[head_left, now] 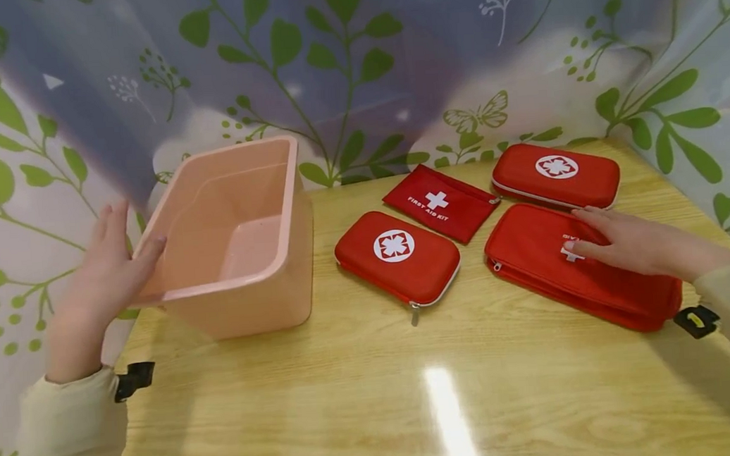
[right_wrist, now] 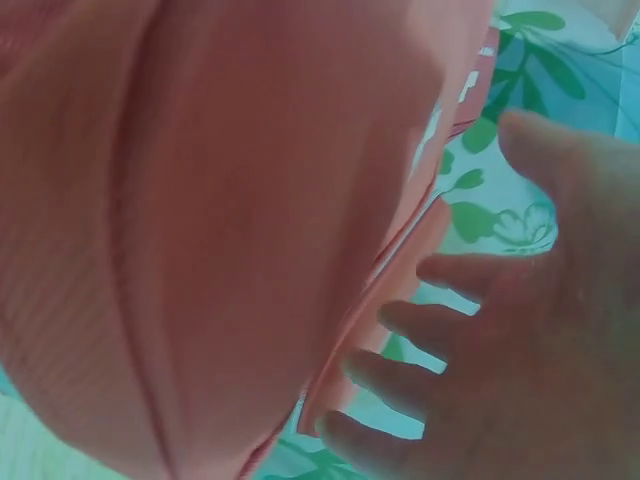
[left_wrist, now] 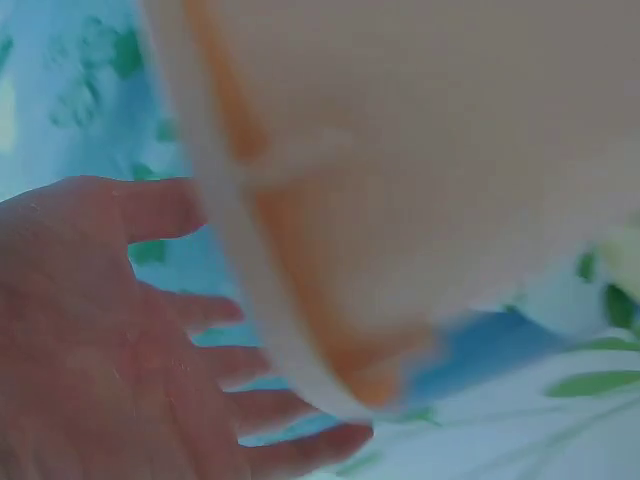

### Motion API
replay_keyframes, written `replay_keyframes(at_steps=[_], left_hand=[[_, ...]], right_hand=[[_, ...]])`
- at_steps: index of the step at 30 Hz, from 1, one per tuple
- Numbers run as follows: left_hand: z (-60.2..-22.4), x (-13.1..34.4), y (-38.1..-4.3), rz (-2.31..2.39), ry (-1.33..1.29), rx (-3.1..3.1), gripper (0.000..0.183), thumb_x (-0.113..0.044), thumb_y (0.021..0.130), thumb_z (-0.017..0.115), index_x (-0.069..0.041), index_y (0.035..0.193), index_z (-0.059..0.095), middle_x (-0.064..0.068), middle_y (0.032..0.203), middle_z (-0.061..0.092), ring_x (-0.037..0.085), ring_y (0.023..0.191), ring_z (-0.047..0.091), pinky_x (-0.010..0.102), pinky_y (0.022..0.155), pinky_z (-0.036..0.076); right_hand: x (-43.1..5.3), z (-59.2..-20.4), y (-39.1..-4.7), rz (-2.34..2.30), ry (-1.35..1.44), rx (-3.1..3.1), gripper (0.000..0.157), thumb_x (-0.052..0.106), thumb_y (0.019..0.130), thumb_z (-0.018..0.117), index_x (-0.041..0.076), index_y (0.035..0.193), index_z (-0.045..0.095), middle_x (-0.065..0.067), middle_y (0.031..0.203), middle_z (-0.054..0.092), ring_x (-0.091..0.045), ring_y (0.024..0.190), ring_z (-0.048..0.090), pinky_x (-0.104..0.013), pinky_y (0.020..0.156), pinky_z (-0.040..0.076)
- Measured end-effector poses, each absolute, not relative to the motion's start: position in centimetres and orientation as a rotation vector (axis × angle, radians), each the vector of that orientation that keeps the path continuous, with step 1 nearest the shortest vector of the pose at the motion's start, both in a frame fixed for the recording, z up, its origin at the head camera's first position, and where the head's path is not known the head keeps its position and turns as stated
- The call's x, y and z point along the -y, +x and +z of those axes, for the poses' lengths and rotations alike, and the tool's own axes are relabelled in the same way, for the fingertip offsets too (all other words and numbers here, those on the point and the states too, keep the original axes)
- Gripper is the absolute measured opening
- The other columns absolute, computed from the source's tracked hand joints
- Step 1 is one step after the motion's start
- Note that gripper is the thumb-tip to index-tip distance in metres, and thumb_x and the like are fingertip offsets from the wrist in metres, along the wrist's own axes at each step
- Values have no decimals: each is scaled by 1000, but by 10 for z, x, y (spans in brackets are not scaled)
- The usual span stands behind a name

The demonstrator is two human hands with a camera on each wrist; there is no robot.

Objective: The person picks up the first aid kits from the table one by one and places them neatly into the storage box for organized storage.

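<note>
At the left of the head view stands a pink plastic bin [head_left: 253, 313]. My left hand [head_left: 97, 278] is beside its left rim, fingers extended and thumb over the rim. In the left wrist view the spread fingers of that hand [left_wrist: 130, 320] lie along the outside of the bin's pale rim [left_wrist: 265, 290]. On the right, my right hand [head_left: 636, 241] is over a large soft red first aid bag [head_left: 535, 262], partly covering its white cross and lettering. The right wrist view has this hand [right_wrist: 520, 320] with fingers spread, close above the bag [right_wrist: 240, 240].
A red hard zip case [head_left: 398, 254] with a round white emblem lies mid-table. Behind it is a flat red first aid pouch [head_left: 433, 200]. Another red zip case [head_left: 552, 172] sits at the back right. Leaf-patterned curtain [head_left: 354, 66] surrounds the wooden table [head_left: 326, 400].
</note>
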State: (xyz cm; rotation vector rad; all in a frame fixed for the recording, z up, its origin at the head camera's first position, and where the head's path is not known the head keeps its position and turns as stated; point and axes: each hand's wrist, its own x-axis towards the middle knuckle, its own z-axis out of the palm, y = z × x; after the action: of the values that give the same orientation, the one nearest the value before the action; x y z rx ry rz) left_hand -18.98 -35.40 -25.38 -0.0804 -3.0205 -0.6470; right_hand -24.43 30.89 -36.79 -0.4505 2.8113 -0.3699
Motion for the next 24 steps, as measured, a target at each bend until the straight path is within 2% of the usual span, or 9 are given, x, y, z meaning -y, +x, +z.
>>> replay_keyframes(at_steps=[2,4,7,9,11,15,18,24], left_hand=[[-259,368,-191,-707,-83,3065,81,-45,104,37,-2,156,-9,27,156,-20,50,142,-7,72,104,14],[-264,378,-192,-799,-52,3116,80,-44,105,37,-1,156,-6,33,155,-10,54,139,13,68,100,30],[-271,388,-193,-965,2,3148,76,-38,105,38,-3,157,-5,38,154,5,53,126,39,48,84,51],[-274,392,-193,-1003,29,3146,73,-35,105,39,-4,158,-1,38,151,16,44,112,53,34,72,53],[-275,396,-194,-1038,38,3128,70,-29,104,41,-5,158,3,37,151,21,29,104,57,29,68,50],[-276,400,-195,-1076,43,3077,66,-18,101,42,-6,158,11,34,146,32,7,84,55,30,64,47],[-276,401,-196,-1077,24,3051,64,-15,100,42,-4,157,16,34,142,38,3,79,55,29,62,47],[-277,403,-196,-1055,18,3053,63,-16,100,43,-2,157,19,35,141,40,-2,80,55,25,64,47]], right_hand=[[-312,-371,-246,-362,-451,-2788,96,61,93,54,-11,149,25,-40,144,30,-58,127,33,-68,102,28],[-314,-373,-248,-368,-445,-2769,98,61,91,57,-12,149,25,-41,142,33,-57,124,37,-68,100,31],[-316,-377,-252,-371,-426,-2741,101,61,89,60,-12,149,22,-42,140,34,-57,122,38,-68,98,33],[-317,-380,-254,-375,-411,-2730,103,61,88,62,-12,149,21,-42,138,35,-57,121,39,-68,97,34],[-318,-381,-257,-376,-401,-2728,104,60,87,64,-12,149,21,-43,136,37,-56,119,41,-68,96,35],[-319,-382,-262,-423,-416,-2724,104,56,86,68,-13,148,22,-40,134,39,-53,116,42,-67,95,36],[-320,-383,-263,-464,-432,-2721,103,53,85,71,-13,147,23,-37,133,42,-50,114,44,-66,94,37],[-322,-385,-261,-496,-438,-2722,98,50,84,73,-13,145,29,-32,129,47,-45,111,48,-62,91,42]])
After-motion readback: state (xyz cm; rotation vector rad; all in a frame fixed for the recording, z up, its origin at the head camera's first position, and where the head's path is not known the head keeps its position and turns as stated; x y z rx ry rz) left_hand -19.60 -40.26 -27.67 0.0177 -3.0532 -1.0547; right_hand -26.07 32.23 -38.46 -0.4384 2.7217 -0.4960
